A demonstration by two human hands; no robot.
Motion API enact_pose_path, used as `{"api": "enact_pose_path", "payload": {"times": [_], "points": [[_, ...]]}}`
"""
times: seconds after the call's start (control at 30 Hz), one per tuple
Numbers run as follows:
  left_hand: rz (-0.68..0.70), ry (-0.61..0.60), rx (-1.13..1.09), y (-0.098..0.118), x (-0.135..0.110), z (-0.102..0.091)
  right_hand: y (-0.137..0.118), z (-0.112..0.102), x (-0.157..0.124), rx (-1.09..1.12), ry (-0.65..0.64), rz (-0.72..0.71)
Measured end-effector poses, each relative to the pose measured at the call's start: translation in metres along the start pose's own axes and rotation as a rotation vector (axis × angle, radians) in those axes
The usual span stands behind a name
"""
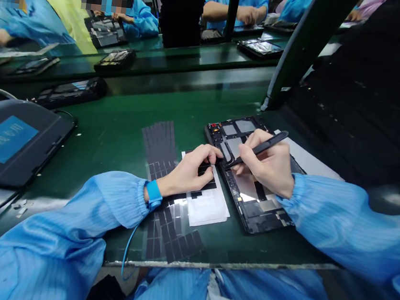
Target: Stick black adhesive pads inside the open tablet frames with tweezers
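Note:
My right hand (269, 160) grips black tweezers (263, 145), their tips pointing down at the left part of an opened tablet-like device (246, 213). Grey panels, a circuit strip and small parts show inside its black frame; my hand covers its middle. My left hand (194, 168) is bent over a white sheet with black stickers (210, 206). Its thumb and index finger are apart, and the index fingertip is at the device's left edge. Whether that fingertip presses on anything I cannot make out. A blue band (154, 192) circles my left wrist.
Strips of black adhesive pieces (162, 145) lie on the green bench (115, 131) under and beside my left forearm. A dark case with a blue label (6, 137) stands left. A slanted green post (306, 41) rises behind the device. Co-workers in blue sleeves (142, 18) handle devices opposite.

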State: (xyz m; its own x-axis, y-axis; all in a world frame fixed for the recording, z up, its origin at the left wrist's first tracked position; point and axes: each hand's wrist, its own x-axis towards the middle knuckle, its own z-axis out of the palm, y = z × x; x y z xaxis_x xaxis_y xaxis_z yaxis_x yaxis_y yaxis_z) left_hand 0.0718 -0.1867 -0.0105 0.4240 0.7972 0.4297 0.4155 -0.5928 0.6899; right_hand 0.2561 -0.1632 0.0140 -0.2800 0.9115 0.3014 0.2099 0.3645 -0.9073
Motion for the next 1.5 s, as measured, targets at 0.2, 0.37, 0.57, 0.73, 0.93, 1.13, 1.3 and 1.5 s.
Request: {"api": "enact_pose_path", "payload": {"times": [0.2,0.37,0.57,0.73,0.93,1.13,1.3,1.5], "points": [[-0.001,-0.027,0.001,0.001,-0.001,-0.001,0.001,0.0,0.0,-0.092,-0.031,-0.092],[0.039,-0.076,0.015,0.0,-0.001,-0.002,-0.002,-0.001,-0.001,-0.25,-0.101,-0.328],[0.189,-0.193,0.288,0.005,0.001,-0.004,0.004,-0.001,-0.001,-0.221,-0.044,-0.502],[0.256,-0.337,0.46,0.017,0.007,-0.008,0.009,-0.006,0.008,-0.091,0.174,-0.687],[0.017,-0.28,0.307,0.023,0.01,-0.066,-0.033,-0.005,0.0,-0.199,-0.009,-0.519],[-0.49,-0.785,0.362,0.01,0.0,-0.101,-0.045,0.054,-0.012,-0.107,-0.716,-0.339],[-0.566,-0.885,0.319,0.006,-0.004,-0.08,-0.029,0.083,-0.015,-0.078,-0.659,-0.291],[-0.564,-0.902,0.341,0.012,-0.002,-0.078,-0.027,0.081,-0.014,-0.044,-0.622,-0.241]]}}
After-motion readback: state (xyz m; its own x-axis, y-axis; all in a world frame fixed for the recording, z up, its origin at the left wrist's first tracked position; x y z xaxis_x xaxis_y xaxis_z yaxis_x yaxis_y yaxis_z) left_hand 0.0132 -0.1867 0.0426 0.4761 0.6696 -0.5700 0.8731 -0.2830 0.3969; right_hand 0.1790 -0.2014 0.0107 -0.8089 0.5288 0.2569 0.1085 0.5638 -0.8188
